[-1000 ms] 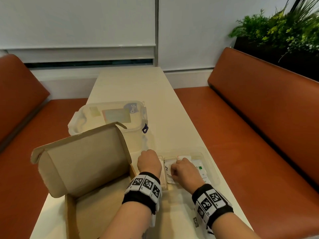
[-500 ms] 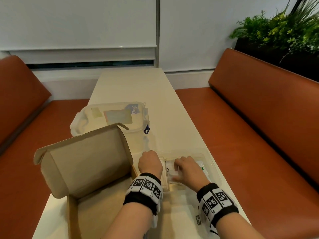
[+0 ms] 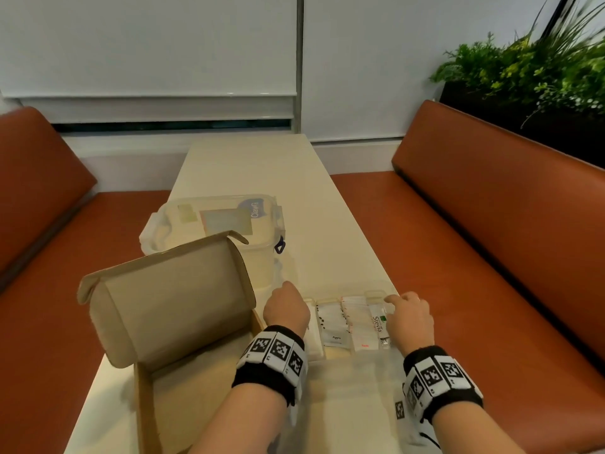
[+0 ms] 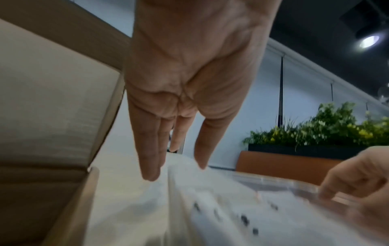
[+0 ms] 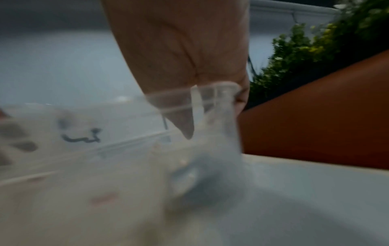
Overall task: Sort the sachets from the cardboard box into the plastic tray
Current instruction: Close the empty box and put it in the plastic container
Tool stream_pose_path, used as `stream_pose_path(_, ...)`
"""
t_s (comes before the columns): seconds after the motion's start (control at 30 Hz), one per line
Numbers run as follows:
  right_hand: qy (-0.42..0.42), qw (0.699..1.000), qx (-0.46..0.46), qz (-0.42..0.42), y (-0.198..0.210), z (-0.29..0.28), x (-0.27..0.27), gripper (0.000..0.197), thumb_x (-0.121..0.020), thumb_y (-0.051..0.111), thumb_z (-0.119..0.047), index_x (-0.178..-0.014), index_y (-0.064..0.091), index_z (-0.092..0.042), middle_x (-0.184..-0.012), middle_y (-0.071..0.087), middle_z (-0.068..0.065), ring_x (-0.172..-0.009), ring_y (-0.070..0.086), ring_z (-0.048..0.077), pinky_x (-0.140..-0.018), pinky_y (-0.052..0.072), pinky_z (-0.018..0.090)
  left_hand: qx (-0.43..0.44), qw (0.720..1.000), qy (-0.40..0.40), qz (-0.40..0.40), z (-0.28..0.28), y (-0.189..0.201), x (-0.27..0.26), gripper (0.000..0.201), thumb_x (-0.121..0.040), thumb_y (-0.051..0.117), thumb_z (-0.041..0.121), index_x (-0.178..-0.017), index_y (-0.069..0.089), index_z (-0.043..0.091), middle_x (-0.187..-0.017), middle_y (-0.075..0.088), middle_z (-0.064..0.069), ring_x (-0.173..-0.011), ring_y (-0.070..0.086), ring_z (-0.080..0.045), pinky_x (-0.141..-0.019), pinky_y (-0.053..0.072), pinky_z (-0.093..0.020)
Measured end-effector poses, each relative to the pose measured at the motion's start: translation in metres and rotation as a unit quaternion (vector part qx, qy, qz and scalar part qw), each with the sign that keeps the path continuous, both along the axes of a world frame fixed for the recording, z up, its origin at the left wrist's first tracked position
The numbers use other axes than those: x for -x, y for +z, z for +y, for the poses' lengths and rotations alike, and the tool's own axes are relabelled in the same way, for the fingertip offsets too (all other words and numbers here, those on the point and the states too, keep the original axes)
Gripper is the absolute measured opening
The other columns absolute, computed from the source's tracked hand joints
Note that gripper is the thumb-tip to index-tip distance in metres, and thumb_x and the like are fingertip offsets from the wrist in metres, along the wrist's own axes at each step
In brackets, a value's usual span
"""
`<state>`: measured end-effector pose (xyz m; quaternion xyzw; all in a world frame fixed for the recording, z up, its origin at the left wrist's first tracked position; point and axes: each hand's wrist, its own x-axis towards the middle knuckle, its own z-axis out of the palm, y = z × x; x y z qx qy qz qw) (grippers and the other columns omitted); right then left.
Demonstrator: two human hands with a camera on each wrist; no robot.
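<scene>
The sachets (image 3: pixel 347 326) already lie in rows in the tray (image 3: pixel 375 293), which stands on the desk (image 3: pixel 262 165) at 3 o'clock from the open box (image 3: pixel 170 299). In the part of the box that shows I see no sachet, so I judge the sorting is almost finished and the step now is to hold the tray at both ends and straighten it. To do this well, both hands should press lightly and equally, because the clear plastic looks thin and may flex, and the light sachets could slide out of their rows if the tray tips.

The left hand (image 3: pixel 286 306) is at the tray's 9 o'clock end. Its fingers (image 4: pixel 150 158) are straight and close together, pointing down, with the tips near or on the edge; it holds nothing. The right hand (image 3: pixel 409 317) is at the 3 o'clock end. Its fingers (image 5: pixel 185 123) are curled around the rim and pinch it, though this view is blurred.
</scene>
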<state>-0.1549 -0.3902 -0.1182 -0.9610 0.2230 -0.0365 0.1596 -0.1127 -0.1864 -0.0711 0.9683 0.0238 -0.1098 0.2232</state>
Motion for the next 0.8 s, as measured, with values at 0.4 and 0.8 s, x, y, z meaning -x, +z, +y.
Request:
stream_pose_path(0.4, 0.168, 0.927, -0.299, -0.152, 0.091, 0.177, -0.041, 0.03, -0.097, 0.045, -0.027, -0.113, 0.064, -0.01, -0.111, 0.066, 0.008, -0.103, 0.057, 0.022, -0.077, 0.033, 0.021, 0.18, 0.853, 0.233, -0.43, 0.134, 0.084, 0.032, 0.019, -0.096, 0.046, 0.035, -0.085, 0.057, 0.023, -0.078, 0.055, 0.012, -0.073, 0.049, -0.008, -0.062, 0.031, -0.02)
stream_pose_path(0.8, 0.155, 0.85, -0.499, -0.058, 0.109, 0.234, -0.045, 0.076, -0.087, 0.02, -0.072, -0.141, 0.037, -0.021, -0.138, 0.048, 0.009, -0.126, 0.045, 0.027, -0.109, 0.032, 0.044, 0.326, 0.845, 0.413, -0.096, 0.218, 0.059, 0.04, 0.082, -0.093, 0.002, 0.064, -0.138, 0.043, 0.01, -0.141, 0.046, -0.016, -0.128, 0.044, -0.033, -0.109, 0.03, -0.046)
